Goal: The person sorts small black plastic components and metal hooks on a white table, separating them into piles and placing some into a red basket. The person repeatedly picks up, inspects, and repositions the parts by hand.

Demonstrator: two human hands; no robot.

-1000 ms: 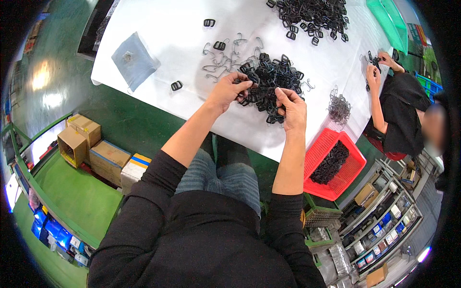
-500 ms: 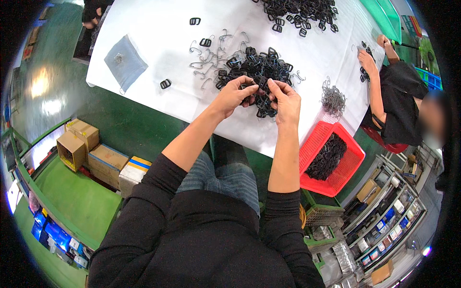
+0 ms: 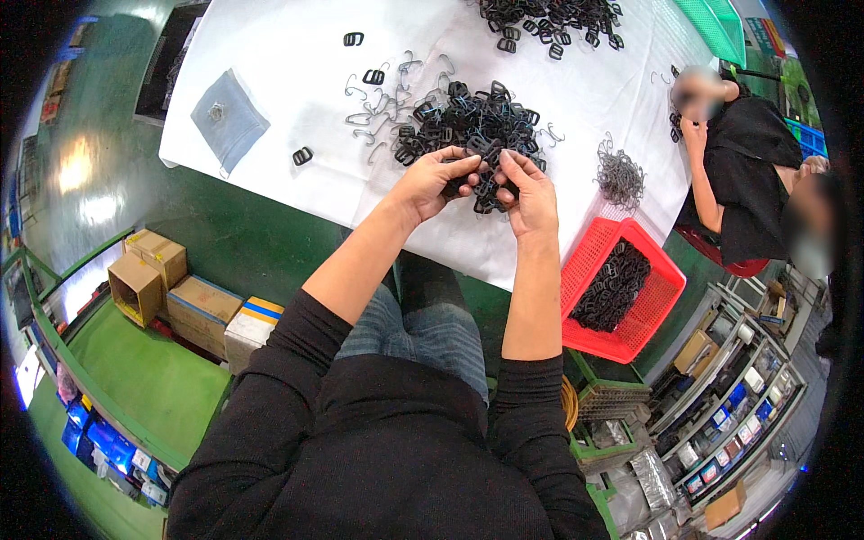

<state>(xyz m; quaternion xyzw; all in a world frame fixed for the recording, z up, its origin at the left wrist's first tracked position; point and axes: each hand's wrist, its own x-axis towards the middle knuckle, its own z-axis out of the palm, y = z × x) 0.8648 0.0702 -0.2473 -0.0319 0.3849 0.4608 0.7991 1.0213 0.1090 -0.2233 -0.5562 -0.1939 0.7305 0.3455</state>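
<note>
Up close, both hands meet over the near edge of the desk (image 3: 297,54), which is covered in white cloth. Left hand (image 3: 434,183): fingers curled, pinching a black plastic buckle piece (image 3: 474,183) at the near side of the pile. Right hand (image 3: 529,193): fingers bent, closed on the same small black piece from the other side; exact grip hidden by the fingers. Pile of black buckles (image 3: 470,121) sits mid-desk, touching both hands' fingertips. Loose bent wire clips (image 3: 378,112) lie scattered just left of the pile. Single black buckles: one (image 3: 302,156) near the desk's near-left edge, two more (image 3: 363,58) further back. Grey-blue plastic bag (image 3: 227,121) lies flat toward the left edge. Second heap of black buckles (image 3: 549,16) at the far edge. Small mound of grey wire clips (image 3: 619,175) near the right edge. Red basket (image 3: 594,261), holding black parts, sits below the desk's near-right corner. Another person in black (image 3: 742,175) sits at the right edge. Cardboard boxes (image 3: 180,292) on the green floor, left.
</note>
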